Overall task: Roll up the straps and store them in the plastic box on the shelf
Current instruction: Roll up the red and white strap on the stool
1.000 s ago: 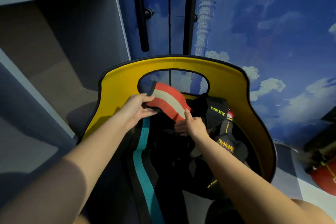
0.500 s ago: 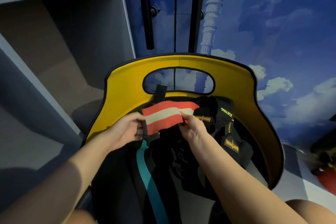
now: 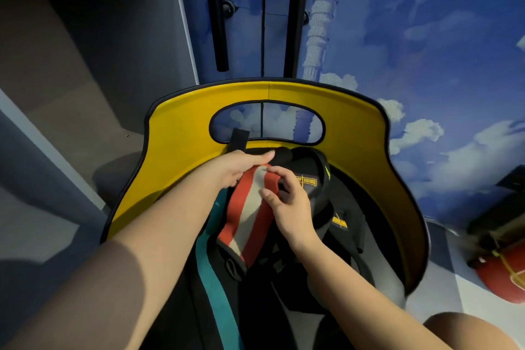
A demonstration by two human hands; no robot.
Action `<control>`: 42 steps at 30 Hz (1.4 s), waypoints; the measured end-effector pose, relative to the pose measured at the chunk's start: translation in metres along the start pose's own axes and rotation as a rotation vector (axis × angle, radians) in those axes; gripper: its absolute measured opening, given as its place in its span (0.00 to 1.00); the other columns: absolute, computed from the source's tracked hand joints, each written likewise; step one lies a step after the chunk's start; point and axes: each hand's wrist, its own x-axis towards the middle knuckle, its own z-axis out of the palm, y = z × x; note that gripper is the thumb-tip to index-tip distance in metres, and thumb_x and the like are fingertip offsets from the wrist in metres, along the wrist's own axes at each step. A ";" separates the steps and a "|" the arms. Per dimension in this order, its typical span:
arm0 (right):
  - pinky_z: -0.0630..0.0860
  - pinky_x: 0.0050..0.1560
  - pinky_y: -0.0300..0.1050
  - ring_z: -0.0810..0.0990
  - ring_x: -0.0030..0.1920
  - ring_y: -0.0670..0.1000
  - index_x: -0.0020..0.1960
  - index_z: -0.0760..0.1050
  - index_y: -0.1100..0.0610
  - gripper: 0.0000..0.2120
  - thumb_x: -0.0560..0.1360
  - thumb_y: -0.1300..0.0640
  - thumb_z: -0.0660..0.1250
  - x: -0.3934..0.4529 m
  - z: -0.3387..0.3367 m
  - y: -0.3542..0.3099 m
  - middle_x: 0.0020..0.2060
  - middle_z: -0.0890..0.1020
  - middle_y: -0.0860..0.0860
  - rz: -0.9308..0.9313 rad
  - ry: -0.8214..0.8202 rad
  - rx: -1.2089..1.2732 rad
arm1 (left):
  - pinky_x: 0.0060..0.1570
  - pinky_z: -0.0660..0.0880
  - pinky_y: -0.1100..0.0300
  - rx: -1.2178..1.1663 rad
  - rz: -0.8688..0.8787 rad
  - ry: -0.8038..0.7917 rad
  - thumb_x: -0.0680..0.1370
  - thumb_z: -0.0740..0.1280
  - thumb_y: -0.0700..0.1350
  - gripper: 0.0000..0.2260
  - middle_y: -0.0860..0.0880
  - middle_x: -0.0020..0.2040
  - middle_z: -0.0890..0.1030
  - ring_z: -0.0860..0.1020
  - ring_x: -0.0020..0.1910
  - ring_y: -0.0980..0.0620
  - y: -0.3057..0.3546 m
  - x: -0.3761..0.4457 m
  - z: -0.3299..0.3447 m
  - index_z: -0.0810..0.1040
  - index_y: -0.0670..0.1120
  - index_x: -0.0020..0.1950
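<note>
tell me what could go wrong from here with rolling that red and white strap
Both hands, left hand and right hand, pinch only the top end of the red and white strap; its long tail hangs loose, so the roll may start crooked or slack. The tail lies over the teal strap and the black straps, so it could snag or drag them along. No plastic box is in view.

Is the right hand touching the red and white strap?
Touching. The head view shows the right hand's fingers pinching the top end of the red and white strap, with no gap between them.
</note>
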 end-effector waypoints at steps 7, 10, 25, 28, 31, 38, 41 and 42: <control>0.72 0.53 0.44 0.71 0.52 0.48 0.58 0.74 0.47 0.23 0.69 0.35 0.66 0.002 -0.026 0.003 0.46 0.72 0.47 -0.025 0.310 -0.583 | 0.50 0.78 0.55 -0.154 0.137 0.096 0.75 0.68 0.36 0.14 0.41 0.53 0.81 0.79 0.48 0.46 -0.015 0.009 0.005 0.78 0.39 0.60; 0.68 0.63 0.51 0.65 0.65 0.53 0.63 0.73 0.46 0.25 0.71 0.35 0.64 0.005 -0.034 0.007 0.61 0.69 0.51 0.000 0.291 -0.728 | 0.55 0.75 0.51 -0.155 0.162 0.080 0.75 0.68 0.39 0.07 0.43 0.50 0.81 0.79 0.50 0.45 -0.020 0.006 0.003 0.79 0.43 0.52; 0.69 0.63 0.54 0.64 0.70 0.60 0.71 0.66 0.47 0.24 0.75 0.56 0.62 0.015 -0.042 0.023 0.71 0.68 0.51 -0.053 -0.023 -1.049 | 0.61 0.71 0.56 0.242 0.048 0.101 0.69 0.74 0.54 0.29 0.45 0.62 0.77 0.76 0.60 0.46 -0.009 0.018 0.022 0.74 0.45 0.67; 0.69 0.63 0.53 0.63 0.70 0.59 0.72 0.65 0.46 0.25 0.75 0.56 0.61 0.018 -0.048 0.027 0.72 0.67 0.50 -0.008 -0.006 -1.093 | 0.59 0.74 0.55 0.175 0.138 0.089 0.72 0.72 0.41 0.18 0.45 0.57 0.81 0.78 0.56 0.47 -0.013 0.016 0.014 0.78 0.43 0.62; 0.67 0.64 0.54 0.62 0.70 0.59 0.73 0.63 0.46 0.26 0.76 0.58 0.60 0.021 -0.055 0.032 0.73 0.66 0.50 0.073 0.008 -1.163 | 0.47 0.76 0.58 0.020 0.225 0.093 0.73 0.70 0.36 0.12 0.48 0.47 0.81 0.78 0.48 0.48 -0.018 0.005 -0.001 0.78 0.43 0.56; 0.67 0.62 0.54 0.66 0.67 0.62 0.72 0.64 0.47 0.25 0.76 0.55 0.61 0.029 -0.065 0.041 0.72 0.66 0.53 0.265 -0.026 -1.284 | 0.45 0.79 0.59 -0.359 0.334 -0.003 0.75 0.67 0.36 0.08 0.47 0.46 0.82 0.82 0.43 0.51 -0.002 -0.021 -0.035 0.76 0.48 0.51; 0.70 0.57 0.52 0.73 0.60 0.61 0.62 0.77 0.55 0.17 0.75 0.51 0.64 0.030 -0.055 0.037 0.62 0.76 0.56 -0.013 0.115 -1.180 | 0.48 0.78 0.57 -0.366 0.343 -0.054 0.75 0.65 0.34 0.10 0.48 0.47 0.83 0.81 0.46 0.50 -0.003 -0.029 -0.041 0.77 0.47 0.52; 0.71 0.54 0.50 0.76 0.56 0.60 0.55 0.80 0.58 0.14 0.76 0.51 0.64 0.029 -0.047 0.036 0.54 0.80 0.55 -0.125 0.178 -1.020 | 0.47 0.78 0.57 -0.372 0.345 -0.052 0.75 0.65 0.33 0.11 0.48 0.46 0.83 0.81 0.46 0.50 -0.005 -0.031 -0.041 0.77 0.47 0.51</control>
